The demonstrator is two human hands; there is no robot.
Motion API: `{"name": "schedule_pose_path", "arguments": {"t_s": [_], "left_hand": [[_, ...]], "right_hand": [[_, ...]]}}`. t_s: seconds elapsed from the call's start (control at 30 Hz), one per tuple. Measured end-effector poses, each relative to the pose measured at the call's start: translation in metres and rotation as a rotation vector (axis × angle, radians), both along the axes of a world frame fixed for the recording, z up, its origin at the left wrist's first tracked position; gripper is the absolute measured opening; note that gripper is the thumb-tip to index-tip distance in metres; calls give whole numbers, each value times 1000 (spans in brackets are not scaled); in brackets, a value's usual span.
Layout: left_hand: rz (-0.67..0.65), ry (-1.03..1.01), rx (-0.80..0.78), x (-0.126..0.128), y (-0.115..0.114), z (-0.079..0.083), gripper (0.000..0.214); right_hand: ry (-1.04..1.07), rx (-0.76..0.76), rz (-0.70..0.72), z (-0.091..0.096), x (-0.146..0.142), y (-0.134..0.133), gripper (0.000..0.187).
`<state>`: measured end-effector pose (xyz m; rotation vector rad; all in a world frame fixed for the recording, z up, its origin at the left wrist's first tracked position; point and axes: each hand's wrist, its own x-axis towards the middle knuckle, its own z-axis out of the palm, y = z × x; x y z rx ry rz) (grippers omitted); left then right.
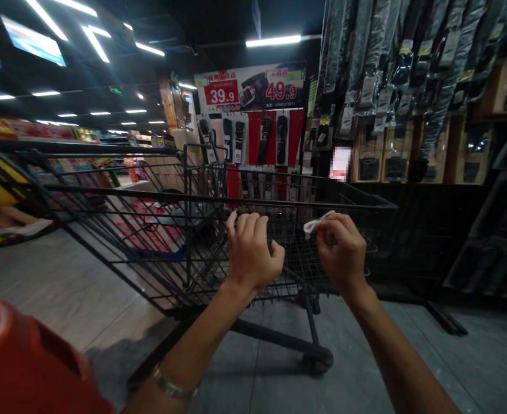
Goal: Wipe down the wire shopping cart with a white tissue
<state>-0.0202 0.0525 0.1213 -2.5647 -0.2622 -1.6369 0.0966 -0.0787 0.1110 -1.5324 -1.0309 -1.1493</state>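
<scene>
My left hand (253, 247) is in front of the side of a black wire shopping cart (279, 202), just below its top rail. Its back faces me, the fingers bend forward and the thumb stands off to the right; anything in its grasp is hidden. To the right, my right hand (343, 250) is closed, pinching a thin white strip (316, 225) of cloth or cord. A loop of the strip sticks out to the left of the fingers, in front of the cart's mesh. A silver bracelet (173, 386) circles my left wrist.
A red plastic stool-like object (25, 362) stands at lower left. Behind the cart, packaged belts hang under a price sign (253, 91). More wrapped belts (387, 75) and boxed ones (369, 155) fill the right. Pink packages (150, 230) show through the cart's wires.
</scene>
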Motion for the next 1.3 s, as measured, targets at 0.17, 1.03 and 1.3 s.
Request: {"name": "schedule_pose_path", "arguments": {"t_s": [0.17, 1.03, 1.3], "left_hand": [[-25, -26, 25, -1, 0, -6, 43], [-46, 150, 165, 4, 39, -32, 70], [87, -32, 159, -31, 70, -39, 73]], "right_hand": [[-19, 1, 8, 0, -2, -2, 18], [80, -71, 43, -69, 14, 56, 14], [184, -24, 53, -52, -9, 45, 23]]}}
